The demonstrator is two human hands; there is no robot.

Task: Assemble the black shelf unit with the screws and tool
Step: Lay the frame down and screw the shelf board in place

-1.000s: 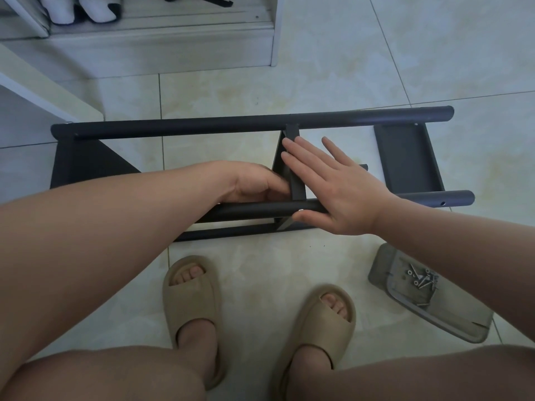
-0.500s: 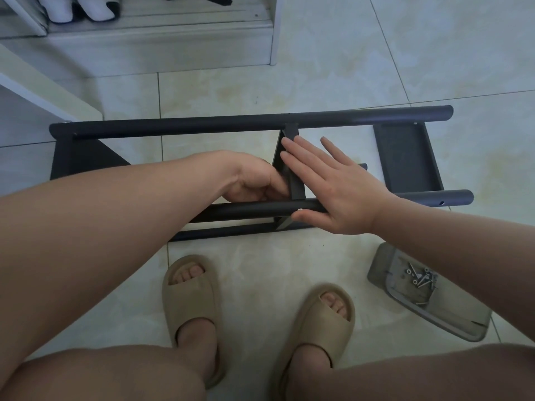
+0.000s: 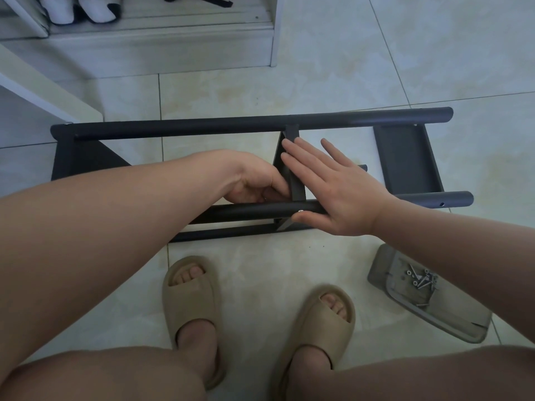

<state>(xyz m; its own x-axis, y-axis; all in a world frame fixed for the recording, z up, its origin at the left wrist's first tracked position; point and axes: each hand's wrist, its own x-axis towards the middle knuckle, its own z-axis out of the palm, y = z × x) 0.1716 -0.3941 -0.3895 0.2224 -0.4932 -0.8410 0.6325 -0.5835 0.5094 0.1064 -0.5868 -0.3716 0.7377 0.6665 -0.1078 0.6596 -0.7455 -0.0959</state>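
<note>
Two tan foam slides (image 3: 191,299) stood on the pale tiled floor (image 3: 318,68), with a grey plastic tray (image 3: 376,274) of silver screws (image 3: 421,280) to their right. Beyond lay the black metal shelf frame (image 3: 202,129). The right hand (image 3: 341,192) pressed flat, grip open, on its middle crossbar (image 3: 296,186); the left hand (image 3: 257,180) curled beside it, its grip's contents hidden.

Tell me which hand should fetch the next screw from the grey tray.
Right. The right hand lies flat on the black frame, holding nothing, and the tray of screws sits on that side. The left hand is curled at the middle bracket.
</note>
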